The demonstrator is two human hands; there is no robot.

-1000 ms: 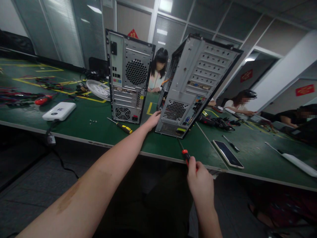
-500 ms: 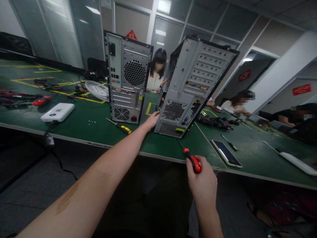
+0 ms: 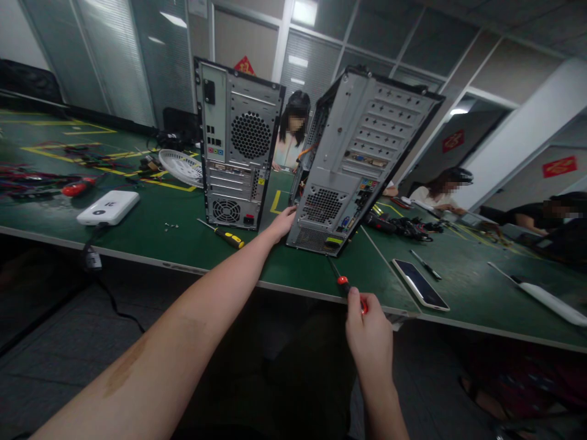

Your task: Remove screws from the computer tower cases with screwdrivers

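Observation:
My right hand [image 3: 372,324] is closed around the handle of a red and black screwdriver [image 3: 342,282]. Its thin shaft points up and left, the tip at the bottom edge of the right computer case [image 3: 321,205]; whether tip and screw meet is too small to tell. At that case's lower left side is my left hand [image 3: 283,225], gripping the edge, with the fingertips partly hidden behind it. The case shows its metal back and slants in the view. To its left stands a second computer case [image 3: 243,137], also back outward. A yellow and black screwdriver [image 3: 229,237] lies before it.
On the green table [image 3: 220,263] are a white power bank [image 3: 108,208] with a cable, several small screws [image 3: 171,226], a white basket [image 3: 181,166] and loose wires. To the right lie a phone [image 3: 419,284], a pen [image 3: 425,264] and black cables [image 3: 408,227]. Other people sit beyond.
My right hand has turned and its fingers have shifted on the screwdriver, covering more of the handle. The left hand and both cases have stayed in place.

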